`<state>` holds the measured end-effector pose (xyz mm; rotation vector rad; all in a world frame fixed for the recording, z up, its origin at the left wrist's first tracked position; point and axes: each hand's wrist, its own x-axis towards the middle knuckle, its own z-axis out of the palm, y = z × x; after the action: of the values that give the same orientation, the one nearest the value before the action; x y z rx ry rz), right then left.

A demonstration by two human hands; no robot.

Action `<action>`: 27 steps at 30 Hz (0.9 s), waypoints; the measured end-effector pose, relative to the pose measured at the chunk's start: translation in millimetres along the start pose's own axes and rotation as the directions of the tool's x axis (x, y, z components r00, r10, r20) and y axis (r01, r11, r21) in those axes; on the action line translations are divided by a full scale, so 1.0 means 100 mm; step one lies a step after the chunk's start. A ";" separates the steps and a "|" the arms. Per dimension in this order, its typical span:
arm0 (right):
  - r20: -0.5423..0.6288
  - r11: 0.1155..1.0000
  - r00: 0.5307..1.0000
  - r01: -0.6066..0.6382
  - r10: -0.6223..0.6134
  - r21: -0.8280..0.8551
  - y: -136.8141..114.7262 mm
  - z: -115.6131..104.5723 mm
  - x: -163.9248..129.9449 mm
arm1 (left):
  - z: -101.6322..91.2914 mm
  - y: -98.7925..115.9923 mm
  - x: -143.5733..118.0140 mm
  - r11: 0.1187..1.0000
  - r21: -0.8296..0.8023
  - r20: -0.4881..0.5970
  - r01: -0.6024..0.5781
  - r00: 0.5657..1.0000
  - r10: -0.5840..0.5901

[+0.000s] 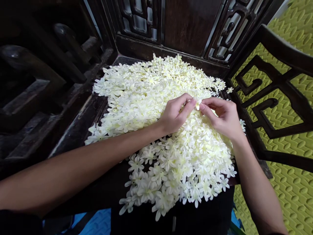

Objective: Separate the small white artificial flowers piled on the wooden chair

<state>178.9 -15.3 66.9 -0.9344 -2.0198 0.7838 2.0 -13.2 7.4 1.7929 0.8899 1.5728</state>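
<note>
Here, both hands meet above a broad heap of white flowers (161, 117) that covers the seat of a dark wooden chair (80, 120). The left hand (174, 114) comes in from the lower left, its forearm lying across the near part of the heap, and its fingers (189, 106) are drawn together at the tips. The right hand (225, 117) reaches in from the lower right, thumb and forefinger pressed together too. Between the two sets of fingertips sits one small flower (197, 105), pinched from both sides and held just above the middle of the heap, toward its right half. Whether the hands are pulling at it or only holding it cannot be told.

The heap spreads from the carved chair back (188, 23) down to the front edge of the seat, with a few loose blooms at the right rim. Beyond the right armrest (276, 85) lies a yellow-green patterned mat (293, 195).
</note>
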 end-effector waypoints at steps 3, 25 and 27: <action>-0.021 0.998 0.999 -0.034 0.035 0.051 0.01 -0.01 0.00 | 0.00 -0.02 -0.02 0.998 0.034 -0.001 -0.048 0.999 0.048; 0.041 0.992 0.996 -0.088 0.085 0.089 -0.03 0.02 -0.01 | 0.02 -0.05 -0.02 0.999 0.037 -0.072 -0.022 0.997 0.025; 0.062 0.988 0.995 -0.090 0.083 0.128 -0.02 0.02 -0.01 | 0.02 -0.04 -0.02 0.999 0.047 -0.063 -0.025 0.998 0.028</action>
<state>177.1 -17.4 66.6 -0.9387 -1.9602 0.9877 3.6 -12.6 2.9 1.8021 0.9437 1.6468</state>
